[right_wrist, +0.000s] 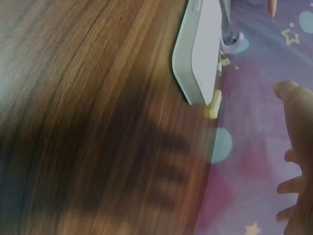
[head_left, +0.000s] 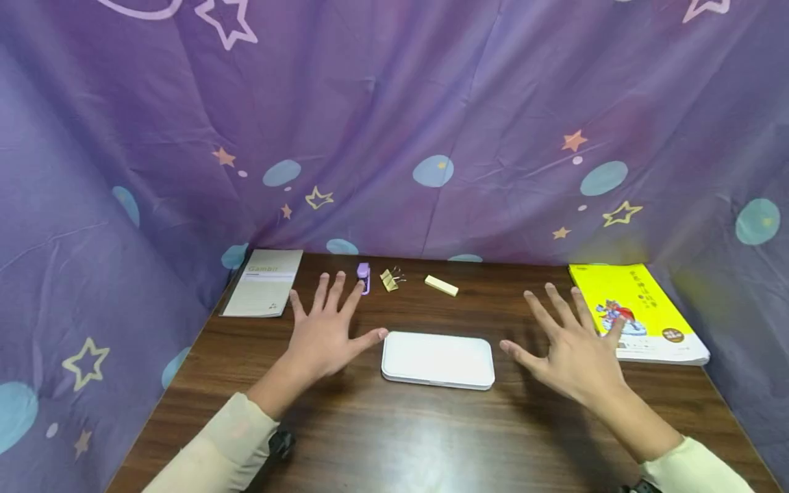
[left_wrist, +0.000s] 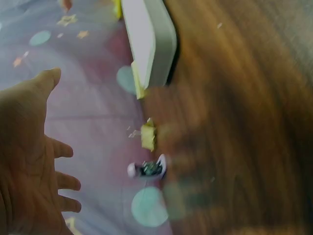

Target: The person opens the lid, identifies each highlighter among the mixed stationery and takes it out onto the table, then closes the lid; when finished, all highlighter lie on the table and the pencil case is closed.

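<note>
A closed white case (head_left: 437, 360) with rounded corners lies on the wooden table between my two hands. My left hand (head_left: 325, 334) is held with fingers spread, its thumb near the case's left end; it holds nothing. My right hand (head_left: 576, 356) is spread too and holds nothing, its thumb pointing at the case's right end. Beyond the left fingertips is a small purple stapler-like object (head_left: 364, 274), partly hidden by them. A gold binder clip (head_left: 390, 280) lies beside it, then a pale yellow block (head_left: 441, 285), perhaps an eraser.
A pale notebook (head_left: 265, 284) lies at the table's back left. The yellow book (head_left: 641, 308) is at the back right, partly behind my right fingers. A purple patterned curtain (head_left: 431, 123) stands along the table's back and sides.
</note>
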Demonstrator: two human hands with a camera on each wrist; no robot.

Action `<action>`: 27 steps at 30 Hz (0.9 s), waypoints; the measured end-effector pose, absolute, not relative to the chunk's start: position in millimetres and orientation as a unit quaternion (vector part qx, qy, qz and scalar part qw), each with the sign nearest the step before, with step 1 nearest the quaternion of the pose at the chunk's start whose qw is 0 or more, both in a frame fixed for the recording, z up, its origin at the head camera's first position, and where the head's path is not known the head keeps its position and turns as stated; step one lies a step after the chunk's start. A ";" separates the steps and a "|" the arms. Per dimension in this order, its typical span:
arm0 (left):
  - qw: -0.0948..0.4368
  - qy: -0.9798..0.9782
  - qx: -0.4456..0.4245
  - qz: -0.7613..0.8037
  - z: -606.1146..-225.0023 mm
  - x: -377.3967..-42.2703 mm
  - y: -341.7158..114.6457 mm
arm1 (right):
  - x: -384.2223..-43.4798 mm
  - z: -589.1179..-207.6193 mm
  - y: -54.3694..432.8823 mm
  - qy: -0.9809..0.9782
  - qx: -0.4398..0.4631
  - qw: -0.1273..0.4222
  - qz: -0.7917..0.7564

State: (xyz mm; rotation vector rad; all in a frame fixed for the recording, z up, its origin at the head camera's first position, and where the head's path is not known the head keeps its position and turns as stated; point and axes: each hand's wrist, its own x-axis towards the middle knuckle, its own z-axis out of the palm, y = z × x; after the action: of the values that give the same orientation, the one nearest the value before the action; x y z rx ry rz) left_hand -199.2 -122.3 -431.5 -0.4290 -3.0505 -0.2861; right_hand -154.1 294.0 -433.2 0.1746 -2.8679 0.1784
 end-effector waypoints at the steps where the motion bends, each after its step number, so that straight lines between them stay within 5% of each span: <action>1: 0.022 -0.985 -0.144 -0.089 -434.4 -199.1 -118.4 | -156.1 -434.0 290.5 -0.987 0.067 0.133 0.058; 27: -0.031 -0.973 -0.213 -0.077 -501.3 -190.3 -75.5 | -174.3 -494.5 231.8 -0.948 0.281 0.129 0.074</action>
State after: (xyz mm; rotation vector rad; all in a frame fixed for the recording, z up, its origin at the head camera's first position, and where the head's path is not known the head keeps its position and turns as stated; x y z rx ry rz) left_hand -190.3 -75.5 -501.3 -0.6833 -3.1193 -0.2463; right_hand -174.3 231.8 -494.5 0.8161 -2.7565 0.2159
